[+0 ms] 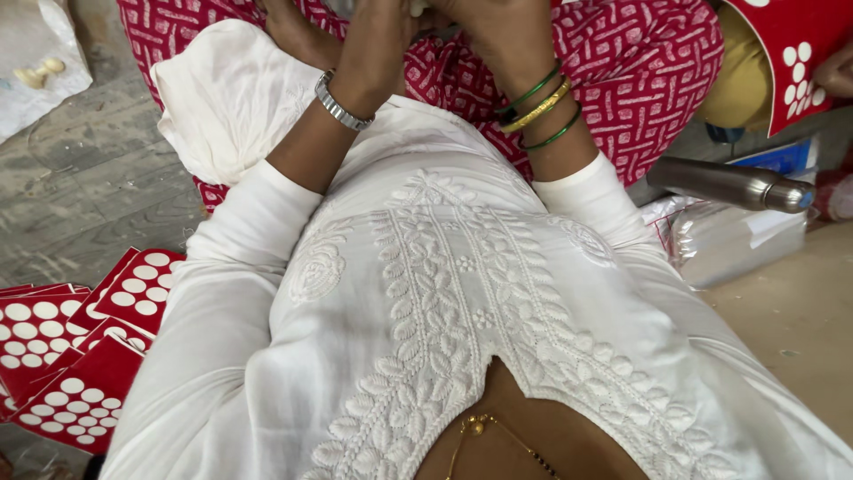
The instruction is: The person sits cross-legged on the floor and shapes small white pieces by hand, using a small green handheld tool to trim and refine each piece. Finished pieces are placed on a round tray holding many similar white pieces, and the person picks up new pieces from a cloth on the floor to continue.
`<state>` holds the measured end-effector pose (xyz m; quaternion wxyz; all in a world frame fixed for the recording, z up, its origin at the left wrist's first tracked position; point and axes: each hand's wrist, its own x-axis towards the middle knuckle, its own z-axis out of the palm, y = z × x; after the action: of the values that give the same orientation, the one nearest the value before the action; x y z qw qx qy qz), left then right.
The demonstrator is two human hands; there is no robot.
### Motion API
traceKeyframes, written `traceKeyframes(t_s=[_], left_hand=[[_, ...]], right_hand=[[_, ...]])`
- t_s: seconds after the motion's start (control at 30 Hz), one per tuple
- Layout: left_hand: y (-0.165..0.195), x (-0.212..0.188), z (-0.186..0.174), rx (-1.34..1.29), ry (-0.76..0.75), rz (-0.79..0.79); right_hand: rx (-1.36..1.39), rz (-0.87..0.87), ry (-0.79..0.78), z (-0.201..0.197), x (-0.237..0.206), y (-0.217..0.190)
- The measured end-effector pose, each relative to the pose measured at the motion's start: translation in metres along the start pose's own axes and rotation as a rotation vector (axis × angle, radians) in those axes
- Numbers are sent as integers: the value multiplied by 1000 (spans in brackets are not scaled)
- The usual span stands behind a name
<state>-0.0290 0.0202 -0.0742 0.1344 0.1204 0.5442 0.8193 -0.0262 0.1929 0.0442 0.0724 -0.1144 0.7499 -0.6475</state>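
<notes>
I look down my own white embroidered top [444,293] to my lap, covered in red patterned cloth [640,71]. My left hand [382,27], with a silver watch [340,104] on its wrist, and my right hand [498,27], with green and gold bangles [540,111] on its wrist, are raised close together at the top edge. The frame cuts off the fingers of both hands. I cannot tell whether they hold anything.
Several red cards with white dots [80,347] lie fanned on the floor at left. A white cloth [227,89] rests on my lap. At right lie a steel bottle [729,184] and a plastic packet [737,240]. Another person's hand [840,71] touches a red dotted card [791,53].
</notes>
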Motion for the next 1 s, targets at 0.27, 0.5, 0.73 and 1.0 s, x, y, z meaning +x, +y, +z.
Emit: traceKeyframes(t_s=[0.27, 0.5, 0.73, 1.0], left_hand=[[10, -11, 1, 6, -80, 225], [35, -23, -10, -77, -95, 40], [6, -14, -22, -44, 142, -48], [-11, -13, -32, -3, 216, 14]], right_hand=[[316, 183, -2, -5, -17, 2], [291, 208, 66, -15, -12, 19], [60, -53, 80, -7, -8, 48], [-277, -57, 73, -11, -38, 44]])
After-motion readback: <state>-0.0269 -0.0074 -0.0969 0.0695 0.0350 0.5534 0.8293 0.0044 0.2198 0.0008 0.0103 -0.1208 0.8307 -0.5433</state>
